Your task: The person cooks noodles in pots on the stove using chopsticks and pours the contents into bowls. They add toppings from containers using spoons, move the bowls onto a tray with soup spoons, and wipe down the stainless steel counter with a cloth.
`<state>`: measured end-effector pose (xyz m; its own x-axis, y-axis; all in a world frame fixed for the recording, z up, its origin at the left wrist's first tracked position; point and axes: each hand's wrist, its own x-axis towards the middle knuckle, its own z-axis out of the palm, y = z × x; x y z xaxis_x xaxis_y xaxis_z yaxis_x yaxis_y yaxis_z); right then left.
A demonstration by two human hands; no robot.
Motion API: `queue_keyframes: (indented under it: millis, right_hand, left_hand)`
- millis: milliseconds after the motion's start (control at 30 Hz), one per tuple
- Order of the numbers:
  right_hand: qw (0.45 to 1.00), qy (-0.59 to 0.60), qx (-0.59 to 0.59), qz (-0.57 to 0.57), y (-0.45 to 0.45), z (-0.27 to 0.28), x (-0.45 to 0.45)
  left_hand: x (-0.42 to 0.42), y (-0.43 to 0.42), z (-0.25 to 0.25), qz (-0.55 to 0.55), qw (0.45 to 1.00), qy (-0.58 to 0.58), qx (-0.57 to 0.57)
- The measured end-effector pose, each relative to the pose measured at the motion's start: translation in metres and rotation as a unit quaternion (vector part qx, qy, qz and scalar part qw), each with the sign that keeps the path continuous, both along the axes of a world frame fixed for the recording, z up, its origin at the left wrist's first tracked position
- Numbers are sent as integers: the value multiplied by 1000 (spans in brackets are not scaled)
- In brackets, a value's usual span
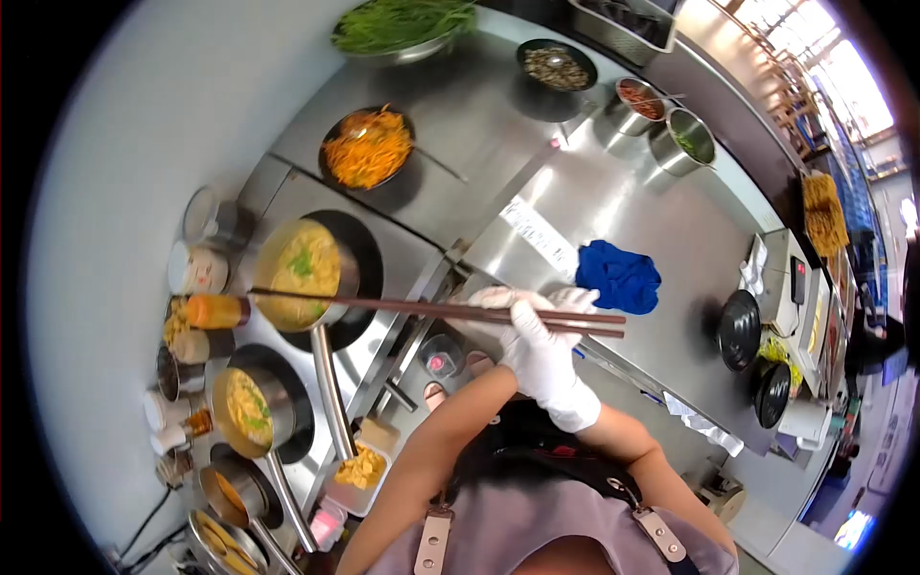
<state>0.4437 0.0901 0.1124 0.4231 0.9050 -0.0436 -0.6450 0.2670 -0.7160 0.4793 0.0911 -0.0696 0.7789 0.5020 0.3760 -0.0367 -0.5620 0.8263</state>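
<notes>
Holding out a pair of long brown chopsticks (pixel 402 306), the person is reaching leftward across the front of a steel counter. The right hand (pixel 550 374), in a white glove, is closing its fingers around the sticks near their thick ends. The left hand (pixel 577 301), also gloved, is overlapping behind it, mostly hidden, so whether it is pinching the sticks or only touching them I cannot tell. The thin ends are stretching over a long-handled pot (pixel 349 271); whether they are touching its contents is unclear. Yellowish food (pixel 299 257) topped with green is filling that pot.

Just below in the view, a second pot (pixel 282 404) is holding similar food, its handle pointing toward the person. Near these handles, yellow pieces (pixel 360 468) are sitting in a clear container. Bottles and jars, among them an orange bottle (pixel 213 311), are lining the wall beside the pots.

Farther out, a crumpled blue cloth (pixel 618 278) is lying on the counter (pixel 685 230), beyond the hands. Orange shreds (pixel 372 158) are heaping up in a dark bowl (pixel 337 124), and leafy greens (pixel 402 26) are spreading over a wide dish at the far edge.
</notes>
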Motion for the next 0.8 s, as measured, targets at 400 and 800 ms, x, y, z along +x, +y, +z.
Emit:
queue_keyframes:
  millis: [400, 800]
  right_hand:
    - [998, -56, -3, -1, -29, 18, 18]
    - [915, -304, 48, 259, 102, -18, -63]
  left_hand:
    - [136, -1, -25, -95, 929, 139, 330]
    - [-129, 8, 47, 52, 943, 21, -327]
